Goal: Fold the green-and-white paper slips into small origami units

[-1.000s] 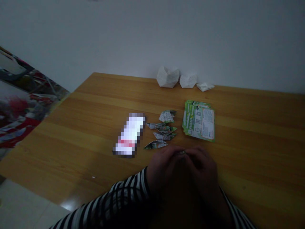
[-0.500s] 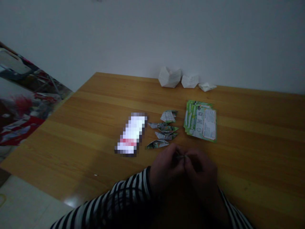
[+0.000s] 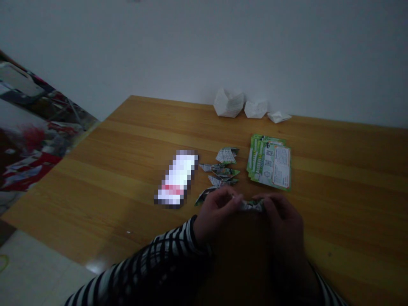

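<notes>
Head view: two bare hands work low over the wooden table (image 3: pixel 111 170), and the light is dim.
Just changed: compared with half a second ago, the hands are more apart, and more of the small folded paper (image 3: pixel 252 206) shows between them. So its middle part is now easier to see, though its folds remain unclear.
Left hand (image 3: pixel 212 214): thumb and fingers are closed in a pinch on the left end of the paper.
Right hand (image 3: pixel 287 219): thumb and fingers pinch the right end; the other fingers are curled.
Held paper: it is between the two hands, with green and pale print; whether it touches the table, I cannot tell.
Printed folded papers (image 3: pixel 227 155): they lie in a loose column beyond the left hand, which partly covers the nearest one. If the hand touches it, I cannot tell.
Phone (image 3: pixel 178 174): it lies left of these papers, its bright screen blurred in blocks.
Green printed cards (image 3: pixel 276 165): a fanned stack, beyond the right hand.
White folded papers (image 3: pixel 228 104): three, in a row near the wall (image 3: pixel 159 51).
In the way: the fingers hide both ends of the held paper.
</notes>
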Tool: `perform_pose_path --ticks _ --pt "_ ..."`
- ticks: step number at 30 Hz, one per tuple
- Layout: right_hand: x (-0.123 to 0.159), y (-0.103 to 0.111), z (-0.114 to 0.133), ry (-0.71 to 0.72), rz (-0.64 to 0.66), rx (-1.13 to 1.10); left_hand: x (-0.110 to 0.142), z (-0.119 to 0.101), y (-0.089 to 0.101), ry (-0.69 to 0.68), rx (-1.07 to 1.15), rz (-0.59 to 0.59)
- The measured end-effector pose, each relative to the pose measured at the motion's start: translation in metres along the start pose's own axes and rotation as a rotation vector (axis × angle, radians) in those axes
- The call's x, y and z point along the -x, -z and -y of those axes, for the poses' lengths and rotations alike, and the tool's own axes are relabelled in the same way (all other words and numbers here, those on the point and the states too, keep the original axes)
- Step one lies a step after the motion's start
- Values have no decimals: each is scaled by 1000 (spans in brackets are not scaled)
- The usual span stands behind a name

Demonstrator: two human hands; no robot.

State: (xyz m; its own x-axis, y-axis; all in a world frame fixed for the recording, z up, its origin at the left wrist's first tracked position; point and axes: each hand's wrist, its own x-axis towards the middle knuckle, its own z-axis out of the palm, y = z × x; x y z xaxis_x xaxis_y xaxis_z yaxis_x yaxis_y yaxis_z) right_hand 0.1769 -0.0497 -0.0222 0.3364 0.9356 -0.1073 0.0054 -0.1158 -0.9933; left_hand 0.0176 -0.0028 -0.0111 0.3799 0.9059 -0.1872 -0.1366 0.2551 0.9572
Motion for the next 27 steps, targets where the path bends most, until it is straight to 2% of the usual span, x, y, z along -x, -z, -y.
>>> perform_pose_path --ticks 4,8,13,15,18,24,27 --pt "3 -1 -3 100 -14 -67 5 5 -2 -161 -49 -23" --pt "0 5 -6 255 85 -67 10 7 3 -287 -337 -40" --pt "-11 20 -7 520 239 349 12 0 8 -382 -614 11" --pt "-12 22 -5 594 298 428 12 -1 8 -414 -707 20" --pt "-10 22 -2 671 289 450 13 0 8 -449 -810 15" --pt "-5 26 -2 727 255 497 18 3 9 -572 -954 -12" --pt "-4 29 -4 774 246 531 21 2 11 -616 -1034 10"
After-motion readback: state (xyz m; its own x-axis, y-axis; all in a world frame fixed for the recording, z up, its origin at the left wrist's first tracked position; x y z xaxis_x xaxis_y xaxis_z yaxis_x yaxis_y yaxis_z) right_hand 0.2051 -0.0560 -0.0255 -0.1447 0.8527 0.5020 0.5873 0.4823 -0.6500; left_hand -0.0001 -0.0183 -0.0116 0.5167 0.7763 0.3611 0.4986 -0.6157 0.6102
